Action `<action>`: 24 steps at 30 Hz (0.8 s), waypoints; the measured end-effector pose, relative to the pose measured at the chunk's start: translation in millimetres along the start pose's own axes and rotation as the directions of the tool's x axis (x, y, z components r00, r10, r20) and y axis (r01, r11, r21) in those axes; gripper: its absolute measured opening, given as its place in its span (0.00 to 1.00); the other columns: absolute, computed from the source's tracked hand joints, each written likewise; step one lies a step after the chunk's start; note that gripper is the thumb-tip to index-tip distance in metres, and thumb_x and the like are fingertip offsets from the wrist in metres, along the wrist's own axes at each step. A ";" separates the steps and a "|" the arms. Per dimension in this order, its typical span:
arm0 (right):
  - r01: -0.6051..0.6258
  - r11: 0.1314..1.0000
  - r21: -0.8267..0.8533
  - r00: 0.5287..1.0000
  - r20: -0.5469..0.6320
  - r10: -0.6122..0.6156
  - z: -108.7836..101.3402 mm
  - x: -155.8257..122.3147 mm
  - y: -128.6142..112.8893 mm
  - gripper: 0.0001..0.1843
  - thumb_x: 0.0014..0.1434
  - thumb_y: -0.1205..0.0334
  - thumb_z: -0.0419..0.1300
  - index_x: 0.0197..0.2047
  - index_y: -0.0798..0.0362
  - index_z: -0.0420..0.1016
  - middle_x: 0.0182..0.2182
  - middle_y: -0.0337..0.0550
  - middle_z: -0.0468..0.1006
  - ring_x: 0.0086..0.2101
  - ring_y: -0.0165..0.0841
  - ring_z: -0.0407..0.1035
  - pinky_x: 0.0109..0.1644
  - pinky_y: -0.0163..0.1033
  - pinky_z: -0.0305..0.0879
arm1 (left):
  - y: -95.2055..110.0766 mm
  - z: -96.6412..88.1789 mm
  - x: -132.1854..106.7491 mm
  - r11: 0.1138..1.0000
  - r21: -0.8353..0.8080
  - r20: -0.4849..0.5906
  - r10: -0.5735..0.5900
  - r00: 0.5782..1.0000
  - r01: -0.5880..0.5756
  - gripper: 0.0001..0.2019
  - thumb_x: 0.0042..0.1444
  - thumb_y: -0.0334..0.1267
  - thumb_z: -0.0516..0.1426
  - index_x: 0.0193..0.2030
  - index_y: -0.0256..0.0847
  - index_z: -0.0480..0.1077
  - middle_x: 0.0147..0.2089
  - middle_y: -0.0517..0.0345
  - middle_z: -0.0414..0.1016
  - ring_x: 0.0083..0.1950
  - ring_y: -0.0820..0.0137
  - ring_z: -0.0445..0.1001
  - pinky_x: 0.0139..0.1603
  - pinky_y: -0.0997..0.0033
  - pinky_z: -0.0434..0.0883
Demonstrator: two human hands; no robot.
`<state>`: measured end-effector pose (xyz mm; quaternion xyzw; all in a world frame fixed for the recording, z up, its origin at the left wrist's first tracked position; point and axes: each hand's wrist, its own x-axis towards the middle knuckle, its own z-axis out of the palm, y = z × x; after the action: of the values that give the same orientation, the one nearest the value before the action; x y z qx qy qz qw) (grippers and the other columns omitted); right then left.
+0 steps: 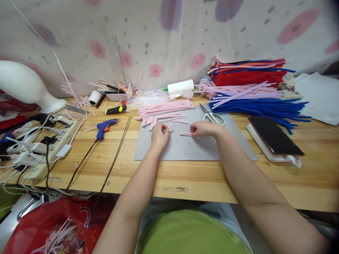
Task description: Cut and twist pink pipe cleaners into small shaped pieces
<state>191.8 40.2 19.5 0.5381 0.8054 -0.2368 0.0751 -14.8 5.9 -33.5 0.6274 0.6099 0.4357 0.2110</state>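
Note:
Over the grey cutting mat [185,151], my left hand [160,135] is closed with its fingers pinched on a short pale pink pipe cleaner [170,125], whose end sticks out past the fingertips. To its right, my right hand [199,129] is closed on another short pink pipe cleaner [185,134] that points left. A gap separates the two pieces. Behind the hands lie several long pink pipe cleaners [166,107] and two curled pink shapes [147,120]. Scissors [212,115] with pale green handles rest just beyond my right hand, blades pointing away.
Blue pipe cleaners [259,107] and red ones [246,78] are heaped at the back right. A black phone [275,135] lies at the right. To the left are a blue glue gun [102,128], a yellow-black cutter [115,110] and a cluttered power strip [55,148].

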 end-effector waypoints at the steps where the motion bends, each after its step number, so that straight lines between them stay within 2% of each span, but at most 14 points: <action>1: 0.014 1.000 -0.001 1.000 -0.010 -0.014 0.5 0.0 -2.0 0.04 0.44 0.61 0.60 0.25 0.52 0.69 0.25 0.41 0.74 0.26 0.31 0.64 0.26 0.35 0.52 | 0.1 0.9 0.6 0.997 -0.081 -0.009 -0.018 1.000 0.018 0.02 0.47 0.32 0.55 0.29 0.40 0.65 0.29 0.59 0.66 0.32 0.72 0.65 0.38 0.70 0.63; 3: 0.050 0.998 0.038 0.997 -0.054 -0.048 1.1 0.9 -4.6 0.06 0.45 0.59 0.59 0.26 0.52 0.68 0.25 0.41 0.73 0.26 0.31 0.64 0.26 0.35 0.52 | 1.4 3.0 1.7 0.966 -0.244 -0.014 -0.094 0.996 0.087 0.05 0.46 0.31 0.56 0.32 0.40 0.64 0.30 0.60 0.66 0.30 0.75 0.65 0.36 0.72 0.64; 6: 0.110 0.983 0.147 0.987 -0.129 -0.091 0.1 2.3 -1.7 0.07 0.47 0.59 0.58 0.29 0.52 0.68 0.26 0.39 0.73 0.27 0.29 0.64 0.27 0.33 0.53 | 6.0 5.8 2.3 0.843 -0.485 0.056 -0.236 0.970 0.234 0.11 0.43 0.31 0.58 0.37 0.38 0.64 0.30 0.62 0.65 0.27 0.78 0.66 0.31 0.73 0.67; 9: 0.097 0.983 0.154 0.990 -0.114 -0.080 -2.1 2.0 7.6 0.06 0.46 0.60 0.58 0.29 0.52 0.68 0.26 0.38 0.73 0.26 0.29 0.64 0.28 0.33 0.54 | 11.9 6.5 1.2 0.739 -0.608 0.131 -0.268 0.954 0.291 0.11 0.43 0.33 0.58 0.36 0.37 0.66 0.30 0.62 0.65 0.26 0.77 0.67 0.30 0.71 0.70; 11: 0.066 0.990 0.121 0.993 -0.104 -0.053 -3.3 1.9 12.8 0.08 0.43 0.59 0.60 0.29 0.52 0.69 0.26 0.39 0.74 0.26 0.29 0.64 0.28 0.33 0.54 | 14.7 5.8 0.2 0.721 -0.633 0.134 -0.257 0.957 0.282 0.10 0.43 0.35 0.58 0.34 0.37 0.66 0.30 0.62 0.66 0.26 0.78 0.68 0.30 0.71 0.70; 13: 0.047 0.993 0.107 0.980 -0.198 -0.025 -3.2 4.3 14.1 0.10 0.43 0.59 0.61 0.31 0.52 0.70 0.28 0.40 0.74 0.28 0.30 0.65 0.29 0.33 0.55 | 15.9 5.0 -0.4 0.719 -0.641 0.122 -0.249 0.961 0.268 0.09 0.43 0.35 0.58 0.32 0.37 0.65 0.30 0.62 0.66 0.27 0.78 0.68 0.29 0.72 0.70; 16: 0.029 0.994 0.105 0.898 -0.439 0.020 2.5 15.4 8.9 0.09 0.49 0.58 0.56 0.34 0.53 0.71 0.33 0.44 0.74 0.33 0.33 0.66 0.34 0.35 0.57 | 16.0 4.8 -0.4 0.714 -0.648 0.117 -0.248 0.962 0.263 0.08 0.43 0.34 0.57 0.31 0.37 0.64 0.30 0.62 0.67 0.28 0.77 0.69 0.28 0.75 0.70; 18: -0.009 0.996 0.087 0.854 -0.518 0.053 10.0 26.6 4.4 0.10 0.50 0.57 0.56 0.34 0.54 0.71 0.36 0.47 0.73 0.37 0.36 0.65 0.38 0.38 0.58 | 15.7 5.5 -0.1 0.704 -0.653 0.134 -0.255 0.958 0.279 0.08 0.43 0.33 0.57 0.31 0.37 0.63 0.29 0.62 0.67 0.28 0.77 0.69 0.27 0.75 0.69; 21: -0.056 0.994 0.088 0.841 -0.533 0.095 20.9 41.6 2.3 0.10 0.49 0.56 0.56 0.29 0.55 0.70 0.35 0.51 0.71 0.39 0.39 0.64 0.41 0.41 0.58 | 15.2 6.8 0.5 0.700 -0.651 0.147 -0.263 0.954 0.294 0.07 0.44 0.32 0.56 0.31 0.38 0.62 0.28 0.62 0.67 0.27 0.77 0.69 0.26 0.76 0.68; 24: 0.006 0.969 0.248 0.847 -0.516 0.127 23.1 46.0 4.1 0.08 0.49 0.57 0.57 0.27 0.54 0.66 0.30 0.46 0.71 0.33 0.35 0.65 0.38 0.40 0.59 | 14.7 7.4 1.0 0.716 -0.638 0.145 -0.252 0.957 0.285 0.07 0.45 0.32 0.56 0.31 0.38 0.61 0.27 0.62 0.68 0.26 0.77 0.69 0.24 0.77 0.67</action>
<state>173.6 69.0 -19.2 0.6127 0.7428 -0.1730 -0.2072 -0.4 6.3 -25.4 0.4295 0.4990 0.5702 0.4914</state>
